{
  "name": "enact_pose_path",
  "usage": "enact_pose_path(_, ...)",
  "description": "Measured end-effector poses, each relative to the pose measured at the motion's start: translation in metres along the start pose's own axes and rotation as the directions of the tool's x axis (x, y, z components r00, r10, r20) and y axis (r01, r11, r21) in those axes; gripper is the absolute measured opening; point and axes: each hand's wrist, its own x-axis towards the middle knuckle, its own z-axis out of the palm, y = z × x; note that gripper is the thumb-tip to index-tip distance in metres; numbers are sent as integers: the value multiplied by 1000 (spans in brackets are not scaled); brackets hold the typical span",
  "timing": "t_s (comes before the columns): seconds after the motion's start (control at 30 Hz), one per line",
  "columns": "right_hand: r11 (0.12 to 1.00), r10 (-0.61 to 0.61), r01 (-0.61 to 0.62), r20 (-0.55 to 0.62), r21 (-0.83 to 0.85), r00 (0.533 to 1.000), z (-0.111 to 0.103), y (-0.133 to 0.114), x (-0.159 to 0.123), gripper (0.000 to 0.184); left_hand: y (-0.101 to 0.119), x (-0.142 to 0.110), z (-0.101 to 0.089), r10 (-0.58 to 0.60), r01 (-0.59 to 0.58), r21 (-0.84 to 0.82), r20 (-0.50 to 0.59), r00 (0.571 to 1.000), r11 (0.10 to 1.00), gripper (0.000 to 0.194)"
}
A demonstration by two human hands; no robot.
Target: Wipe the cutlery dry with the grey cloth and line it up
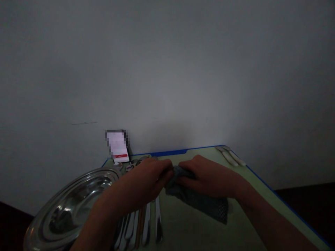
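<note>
Over the middle of the table, both hands meet at a grey-green cloth (199, 202). My right hand (200, 174) is closed on it, with the bunched end between thumb and fingers and the rest hanging toward the lower right. My left hand (154, 176) is closed, its curled fingertips against the cloth's left end; whatever they hold is hidden. Below my left wrist, several metal cutlery pieces (146, 223) lie side by side, handles toward me, with a thin brown stick (140, 223) among them. My forearm covers part of this row.
A large shiny metal basin (65, 198) stands at the left, partly behind my left forearm. A lit phone (119, 146) leans against the wall (178, 69). More cutlery (230, 157) lies at the back right of the blue-edged green table (188, 230).
</note>
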Motion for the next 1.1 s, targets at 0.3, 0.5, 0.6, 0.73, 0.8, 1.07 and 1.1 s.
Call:
enact_pose_path(0.3,979,60,-70,58,189,997,4,1,3,25,-7,3,-11,28,-28,-38,-16,999,999,25)
enact_pose_path(0.5,971,38,-71,146,227,989,-17,12,-7,30,-27,-7,-25,-82,78,-90,-43,996,993,30)
enact_pose_path(0.6,977,56,-92,182,195,982,-29,17,-14,32,-31,-9,-25,-119,113,-149,-27,993,982,31)
enact_pose_path(0.73,974,86,-125,202,188,976,-28,12,-14,27,-17,-3,-18,-80,102,-238,100,992,966,34)
enact_pose_path(0.8,977,72,-108,191,184,979,-21,7,-10,24,-9,2,-11,-37,68,-239,131,991,969,33)
enact_pose_path(1.07,985,-81,61,125,159,989,-5,2,2,23,-5,7,2,45,-44,-30,40,998,999,26)
enact_pose_path(1.1,982,-95,74,119,171,988,-7,4,2,23,-7,6,-1,41,-39,-52,38,998,998,27)
